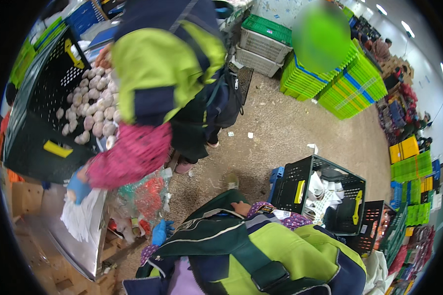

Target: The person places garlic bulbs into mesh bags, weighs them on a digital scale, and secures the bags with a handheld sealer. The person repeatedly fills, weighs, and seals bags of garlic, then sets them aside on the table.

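My left hand (162, 231), in a blue glove, is low beside my jacket with its fingers apart and nothing visible in it. It is nearest to the metal tray's edge and a heap of plastic bags and netting (147, 197). My bare right hand (240, 208) lies against the dark green cloth (210, 210) at my front; its fingers are partly hidden, so its grip is unclear. At left, a black crate (26, 147) holds many garlic bulbs (96, 99). A sloping metal tray (74, 254) below it bears a white bundle of thin strips or bags (77, 217).
A co-worker (158, 73) leans over the garlic, a blue-gloved hand (77, 188) at the white bundle. By my right side stands a black crate (291, 186) with label-like paper strips (323, 195). Green crate stacks (350, 88) and grey crates (262, 48) stand beyond.
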{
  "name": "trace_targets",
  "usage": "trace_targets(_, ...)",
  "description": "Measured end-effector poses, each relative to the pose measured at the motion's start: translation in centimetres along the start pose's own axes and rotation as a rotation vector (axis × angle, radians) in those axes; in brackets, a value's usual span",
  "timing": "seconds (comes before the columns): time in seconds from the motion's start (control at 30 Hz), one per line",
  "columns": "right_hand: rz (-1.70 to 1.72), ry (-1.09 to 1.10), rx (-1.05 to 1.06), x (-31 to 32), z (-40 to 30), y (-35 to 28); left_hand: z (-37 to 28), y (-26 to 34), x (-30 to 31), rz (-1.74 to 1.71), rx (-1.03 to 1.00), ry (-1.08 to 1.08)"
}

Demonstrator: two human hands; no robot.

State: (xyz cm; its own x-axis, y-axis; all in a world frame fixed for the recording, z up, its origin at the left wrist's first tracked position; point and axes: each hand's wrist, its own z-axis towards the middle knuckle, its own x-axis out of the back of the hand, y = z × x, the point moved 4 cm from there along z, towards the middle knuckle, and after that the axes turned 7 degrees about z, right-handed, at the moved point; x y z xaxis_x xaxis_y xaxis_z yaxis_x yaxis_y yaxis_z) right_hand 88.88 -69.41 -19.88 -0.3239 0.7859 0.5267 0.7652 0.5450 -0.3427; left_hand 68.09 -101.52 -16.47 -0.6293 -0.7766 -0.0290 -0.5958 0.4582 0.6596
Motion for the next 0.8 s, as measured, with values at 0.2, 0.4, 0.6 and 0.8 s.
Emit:
trace_targets(0.2,0.013,0.015,0.308,8.1,9.4,8.1,12.0,11.0,-13.9,1.123,-0.667,-0.296)
trace_targets(0.4,0.243,0.311,0.361,24.9,10.3,10.9,9.3,34.7,-36.9,0.754,-0.632,-0.623)
trace_targets(0.6,0.522,0.292,0.592,37.8,14.4,10.8,14.4,43.1,-44.8,0.584,-0.463,-0.737)
trace_targets(0.8,0.783,-0.044,0.399,50.4,20.1,11.0,22.7,47.1,-45.5,0.215,-0.355,-0.355)
